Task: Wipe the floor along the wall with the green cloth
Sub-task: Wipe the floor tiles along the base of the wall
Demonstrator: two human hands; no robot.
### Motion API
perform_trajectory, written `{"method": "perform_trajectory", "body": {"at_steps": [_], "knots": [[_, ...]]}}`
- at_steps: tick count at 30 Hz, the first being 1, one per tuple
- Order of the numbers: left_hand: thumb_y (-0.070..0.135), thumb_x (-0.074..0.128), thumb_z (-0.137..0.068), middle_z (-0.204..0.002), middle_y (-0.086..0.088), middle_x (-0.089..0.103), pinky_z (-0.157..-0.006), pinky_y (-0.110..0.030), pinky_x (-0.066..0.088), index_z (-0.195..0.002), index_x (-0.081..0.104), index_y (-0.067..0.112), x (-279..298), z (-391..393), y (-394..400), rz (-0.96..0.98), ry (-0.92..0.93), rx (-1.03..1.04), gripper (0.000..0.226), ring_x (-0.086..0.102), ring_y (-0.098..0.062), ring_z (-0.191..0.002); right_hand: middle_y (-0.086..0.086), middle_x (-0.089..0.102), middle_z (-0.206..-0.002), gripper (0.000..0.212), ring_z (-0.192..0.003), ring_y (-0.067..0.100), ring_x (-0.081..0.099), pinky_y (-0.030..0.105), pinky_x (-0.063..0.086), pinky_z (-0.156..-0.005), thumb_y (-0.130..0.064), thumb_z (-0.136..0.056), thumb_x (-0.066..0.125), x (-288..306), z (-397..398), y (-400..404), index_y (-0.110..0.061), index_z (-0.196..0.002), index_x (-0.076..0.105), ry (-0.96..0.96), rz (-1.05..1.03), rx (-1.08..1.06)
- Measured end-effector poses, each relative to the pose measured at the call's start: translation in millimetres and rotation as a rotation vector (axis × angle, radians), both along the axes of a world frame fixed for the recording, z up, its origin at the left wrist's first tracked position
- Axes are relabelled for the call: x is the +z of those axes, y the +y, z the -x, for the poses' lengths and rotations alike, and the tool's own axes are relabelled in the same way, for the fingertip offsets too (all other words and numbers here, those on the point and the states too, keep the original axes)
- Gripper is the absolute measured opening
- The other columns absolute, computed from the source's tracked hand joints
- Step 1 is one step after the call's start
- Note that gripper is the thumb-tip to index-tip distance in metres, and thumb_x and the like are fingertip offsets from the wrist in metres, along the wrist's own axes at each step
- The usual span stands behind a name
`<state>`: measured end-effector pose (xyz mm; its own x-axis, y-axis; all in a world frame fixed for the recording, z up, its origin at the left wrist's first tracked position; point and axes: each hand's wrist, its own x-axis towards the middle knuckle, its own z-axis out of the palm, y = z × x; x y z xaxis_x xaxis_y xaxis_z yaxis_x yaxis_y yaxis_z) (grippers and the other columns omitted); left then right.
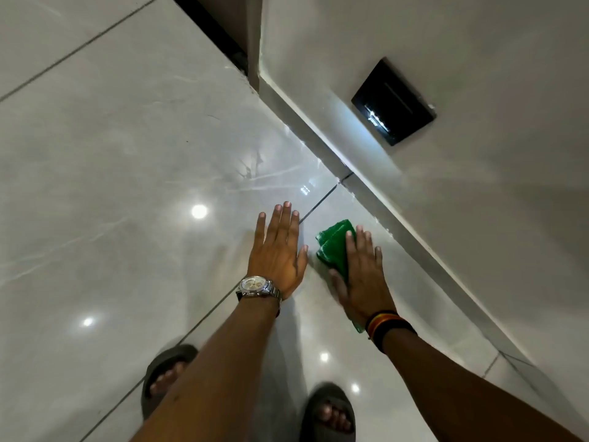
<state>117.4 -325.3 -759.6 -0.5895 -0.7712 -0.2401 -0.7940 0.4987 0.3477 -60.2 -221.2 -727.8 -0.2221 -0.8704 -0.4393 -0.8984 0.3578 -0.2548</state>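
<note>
A folded green cloth point(333, 245) lies flat on the glossy pale floor tiles point(127, 186), close to the skirting point(366, 186) at the foot of the white wall point(478, 218). My right hand point(363, 275) presses down on the cloth, palm flat, with most of the cloth hidden under it and a green corner showing by the wrist. My left hand point(280, 250), wearing a silver watch, rests flat on the bare tile just left of the cloth, fingers spread, holding nothing.
A black socket plate point(393, 102) sits low on the wall. A dark door frame edge point(223, 36) meets the wall corner at the top. My two feet in dark slides point(328, 413) stand on the floor below my arms.
</note>
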Motion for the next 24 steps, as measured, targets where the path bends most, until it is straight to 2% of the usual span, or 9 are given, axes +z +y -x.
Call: {"method": "perform_trajectory", "body": {"at_steps": [1,3,5,8,12,16,19,24], "knots": [[0.043,0.028,-0.101,-0.174,-0.02,0.021,-0.13,-0.054,0.002,-0.164,0.03,0.003,-17.2,5.3,-4.8,-0.001,0.004,0.031,0.075,0.02,-0.036,-0.162,0.008,-0.011,-0.172,0.078,-0.16,0.026,-0.011,0.051,0.0,-0.131,-0.047,-0.105,0.039,-18.2,5.1,3.5,-0.015,-0.163,-0.004,0.013,-0.035,0.084],[0.041,0.03,-0.1,-0.173,-0.023,0.02,-0.13,-0.056,0.004,-0.164,0.028,0.0,-48.5,11.3,-15.3,-0.011,0.025,0.108,0.076,0.02,-0.038,-0.162,0.006,-0.011,-0.171,0.078,-0.16,0.023,-0.011,0.056,0.007,-0.13,-0.057,-0.105,0.026,-52.2,13.6,6.3,-0.016,-0.162,-0.007,0.034,-0.092,0.236],[0.039,0.032,-0.099,-0.175,-0.021,0.012,-0.13,-0.06,0.006,-0.166,0.02,0.0,-73.0,9.8,-21.8,0.004,0.024,0.187,0.078,0.012,-0.036,-0.164,0.005,-0.006,-0.173,0.074,-0.16,0.021,-0.007,0.056,0.014,-0.129,-0.054,-0.106,0.022,-78.0,17.7,2.7,-0.016,-0.163,-0.005,0.067,-0.067,0.293],[0.041,0.033,-0.1,-0.177,-0.017,0.001,-0.131,-0.059,-0.004,-0.168,0.009,0.003,-96.1,5.0,-23.3,0.097,0.003,0.19,0.081,-0.001,-0.031,-0.165,0.006,0.007,-0.173,0.07,-0.161,0.022,0.002,0.055,0.014,-0.13,-0.049,-0.105,0.025,-100.3,21.5,-10.4,-0.015,-0.163,0.007,0.091,0.054,0.299],[0.036,0.032,-0.101,-0.177,-0.018,0.005,-0.132,-0.057,0.0,-0.168,0.012,0.002,-100.4,5.5,-26.4,0.164,0.051,0.24,0.077,0.001,-0.03,-0.165,0.006,0.013,-0.172,0.067,-0.161,0.022,0.007,0.053,0.015,-0.129,-0.038,-0.104,0.034,-100.4,28.3,-45.9,-0.013,-0.163,0.014,0.071,0.186,0.41],[0.033,0.029,-0.102,-0.176,-0.021,0.011,-0.132,-0.057,0.008,-0.166,0.019,0.0,-103.4,7.2,-30.8,0.175,0.067,0.303,0.073,0.007,-0.032,-0.165,0.012,0.017,-0.17,0.08,-0.16,0.025,0.008,0.046,0.005,-0.132,-0.031,-0.092,0.05,-97.1,13.8,-104.0,-0.009,-0.161,0.018,0.006,0.214,0.432],[0.032,0.029,-0.102,-0.176,-0.021,0.011,-0.132,-0.056,0.01,-0.166,0.018,0.0,-103.8,7.1,-38.3,0.179,0.071,0.335,0.073,0.008,-0.032,-0.165,0.01,0.011,-0.172,0.075,-0.161,0.022,0.003,0.044,0.007,-0.132,-0.034,-0.098,0.044,-102.1,12.1,-113.0,-0.01,-0.162,0.012,0.024,0.216,0.46],[0.028,0.033,-0.101,-0.175,-0.021,0.015,-0.132,-0.055,0.013,-0.165,0.02,-0.002,-107.3,0.4,-74.7,0.226,0.15,0.313,0.072,0.01,-0.033,-0.164,0.007,0.013,-0.172,0.061,-0.16,0.022,0.008,0.047,0.017,-0.13,-0.037,-0.109,0.027,-104.6,49.0,-63.5,-0.011,-0.162,0.015,0.052,0.201,0.486]]}}
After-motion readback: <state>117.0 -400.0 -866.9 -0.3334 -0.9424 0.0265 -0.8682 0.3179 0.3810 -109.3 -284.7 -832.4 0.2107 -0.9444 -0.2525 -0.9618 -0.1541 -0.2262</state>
